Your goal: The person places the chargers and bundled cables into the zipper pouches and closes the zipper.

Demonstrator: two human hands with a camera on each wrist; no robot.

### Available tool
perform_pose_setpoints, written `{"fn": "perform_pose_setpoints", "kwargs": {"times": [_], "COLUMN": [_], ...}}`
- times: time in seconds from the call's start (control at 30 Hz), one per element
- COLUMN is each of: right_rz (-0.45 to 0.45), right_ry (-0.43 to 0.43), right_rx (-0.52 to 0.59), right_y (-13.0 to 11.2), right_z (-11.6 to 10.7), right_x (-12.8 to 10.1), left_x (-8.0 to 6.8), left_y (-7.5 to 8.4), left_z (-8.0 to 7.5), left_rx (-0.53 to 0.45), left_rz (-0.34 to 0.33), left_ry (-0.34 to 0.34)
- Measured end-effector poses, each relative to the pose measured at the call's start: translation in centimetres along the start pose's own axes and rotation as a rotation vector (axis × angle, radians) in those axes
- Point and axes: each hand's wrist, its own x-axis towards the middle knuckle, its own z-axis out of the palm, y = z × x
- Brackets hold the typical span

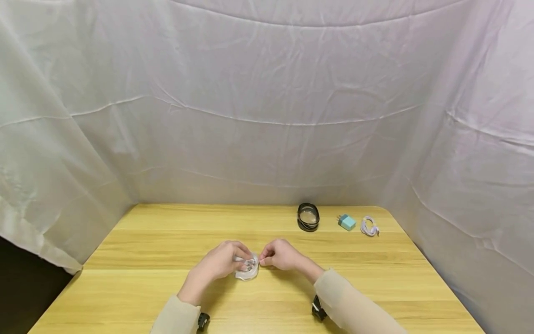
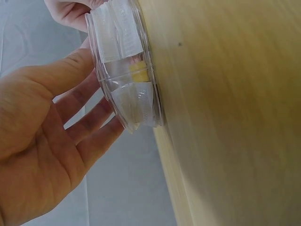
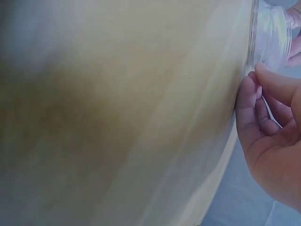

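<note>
On the wooden table, close to the front, is a clear round plastic case (image 1: 248, 274) with white strips and a small yellow piece (image 2: 139, 71) inside. My left hand (image 1: 223, 260) grips it from the left, thumb on one side and fingers on the other. At the opposite edge, my right hand (image 1: 282, 255) pinches the rim between thumb and index fingertip. The right wrist view shows these fingertips (image 3: 257, 70) together, low beside the case, with the other fingers curled. Whatever lies between them is hidden.
Toward the back right of the table (image 1: 167, 222) lie a black coil (image 1: 308, 226), a turquoise charger plug (image 1: 347, 222) and a coiled pale cable (image 1: 369, 227). Grey-white cloth (image 1: 267, 153) hangs behind the table and along its sides.
</note>
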Motion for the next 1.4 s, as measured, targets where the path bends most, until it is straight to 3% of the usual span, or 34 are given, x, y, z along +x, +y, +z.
{"fn": "perform_pose_setpoints", "kwargs": {"times": [0.5, 1.03, 1.4], "right_rz": [-0.040, -0.044, -0.025], "right_ry": [-0.016, -0.052, -0.030], "right_rx": [-0.054, -0.023, -0.025], "right_y": [-0.2, -1.1, -1.0], "right_z": [-0.1, 0.0, 0.0], "right_x": [-0.7, -1.8, -2.0], "left_x": [0.0, 0.2, 0.1], "left_y": [0.1, 0.0, 0.0], "left_z": [0.1, 0.2, 0.2], "left_rx": [0.000, 0.012, 0.010], "left_rz": [-0.001, -0.016, 0.017], "left_ry": [0.000, 0.004, 0.006]}}
